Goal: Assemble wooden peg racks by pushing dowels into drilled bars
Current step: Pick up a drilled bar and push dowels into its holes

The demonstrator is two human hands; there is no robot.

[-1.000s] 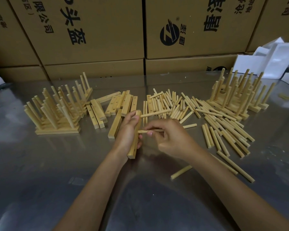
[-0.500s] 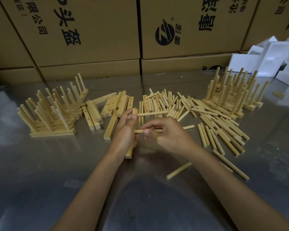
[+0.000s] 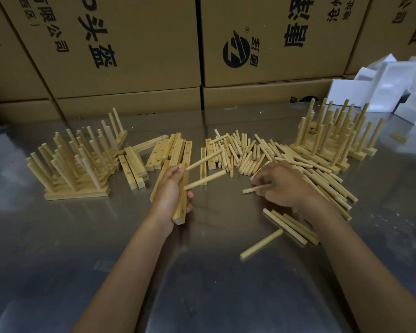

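The pale square-section wooden bar with drilled holes (image 3: 181, 197) sits just left of the frame's centre, gripped by the left hand (image 3: 172, 192), whose fingers curl round its middle while its near end juts toward the camera with an empty hole showing. Two round light-wood dowels (image 3: 205, 171) already stand out of it, angled up and to the right. Bar and dowels look light, stiff and dry, so they should not bend or slip much; the likely trouble is a dowel going in crooked and jamming. The bar is best held around its middle, clear of the open holes, as it is here. A dowel is best pinched near one end, leaving the other end free to enter the hole.

The right hand (image 3: 286, 186), right of centre, is palm-down over the table, its fingertips pinching a single loose dowel (image 3: 256, 189) that points left toward the bar but lies well apart from it. Both forearms reach in from the lower edge of the frame.

The scattered pile of loose dowels (image 3: 245, 155) lies just beyond the right hand, a stack of undrilled-looking spare bars (image 3: 175, 150) sits above the left hand, and finished peg racks (image 3: 77, 164) stand at the mid left and mid right on the shiny metal tabletop (image 3: 58, 260). Brown cardboard cartons (image 3: 130, 44) fill the top of the frame.
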